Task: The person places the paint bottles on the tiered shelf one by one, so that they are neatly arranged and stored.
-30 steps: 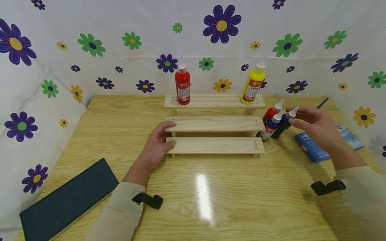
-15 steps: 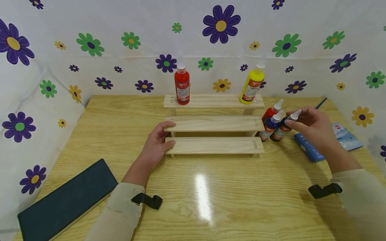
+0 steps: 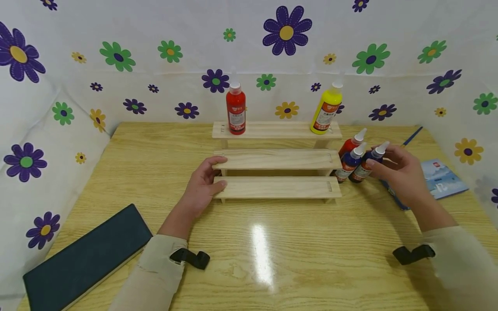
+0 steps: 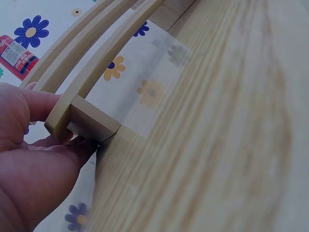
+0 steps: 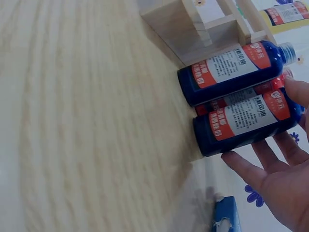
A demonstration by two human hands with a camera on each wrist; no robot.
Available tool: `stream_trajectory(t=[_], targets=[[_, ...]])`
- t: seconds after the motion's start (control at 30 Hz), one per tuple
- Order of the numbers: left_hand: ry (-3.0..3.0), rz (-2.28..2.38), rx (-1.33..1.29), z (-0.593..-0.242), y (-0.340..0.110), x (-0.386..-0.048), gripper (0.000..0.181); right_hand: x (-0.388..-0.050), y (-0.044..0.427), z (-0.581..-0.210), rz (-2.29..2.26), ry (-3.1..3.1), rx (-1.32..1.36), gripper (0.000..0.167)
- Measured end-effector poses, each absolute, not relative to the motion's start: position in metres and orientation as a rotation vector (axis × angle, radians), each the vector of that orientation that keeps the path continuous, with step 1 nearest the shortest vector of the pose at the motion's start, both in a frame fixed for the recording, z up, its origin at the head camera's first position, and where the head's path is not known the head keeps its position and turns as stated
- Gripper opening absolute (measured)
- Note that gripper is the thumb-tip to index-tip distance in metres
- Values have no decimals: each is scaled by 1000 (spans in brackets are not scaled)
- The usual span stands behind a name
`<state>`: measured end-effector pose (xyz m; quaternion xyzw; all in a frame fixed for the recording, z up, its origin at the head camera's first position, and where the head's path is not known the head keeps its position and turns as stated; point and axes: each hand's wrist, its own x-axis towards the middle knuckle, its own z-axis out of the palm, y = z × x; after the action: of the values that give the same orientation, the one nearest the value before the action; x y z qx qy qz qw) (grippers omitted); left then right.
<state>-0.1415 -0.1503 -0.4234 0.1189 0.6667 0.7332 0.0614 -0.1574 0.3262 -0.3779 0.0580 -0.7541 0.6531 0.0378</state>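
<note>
A three-tier wooden rack (image 3: 272, 188) stands on the table; its left end is gripped by the left hand (image 3: 200, 188), thumb on the lowest shelf. In the left wrist view that hand (image 4: 38, 159) curls round the shelf end (image 4: 60, 116). The right hand (image 3: 404, 177) holds the nearer dark blue bottle (image 3: 362, 169) at its upper part, fingers behind it. Against the rack's right side stand another blue bottle (image 3: 347, 166) and a red one (image 3: 346, 148), partly hidden. On the top shelf are a red bottle (image 3: 236, 110) and a yellow bottle (image 3: 326, 111).
A dark green block-like object (image 3: 87, 259) lies at the front left. Behind the right hand are a blue and white packet (image 3: 443, 179) and a brush (image 3: 412, 136). Flowered cloth (image 3: 249, 56) hangs behind the table.
The right hand has moved slightly left and down, closer round the dark blue bottle, which has turned so that its label faces forward. The left hand stays on the rack.
</note>
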Motion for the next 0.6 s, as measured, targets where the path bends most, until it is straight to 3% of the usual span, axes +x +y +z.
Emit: stream_trajectory(t=[0.3, 0.6], targets=[[2003, 2225, 328, -424, -151, -142, 57, -154, 318, -380, 1951, -2280, 135, 33], [2026, 2205, 305, -421, -151, -142, 57, -148, 317, -378, 2033, -2158, 141, 24]])
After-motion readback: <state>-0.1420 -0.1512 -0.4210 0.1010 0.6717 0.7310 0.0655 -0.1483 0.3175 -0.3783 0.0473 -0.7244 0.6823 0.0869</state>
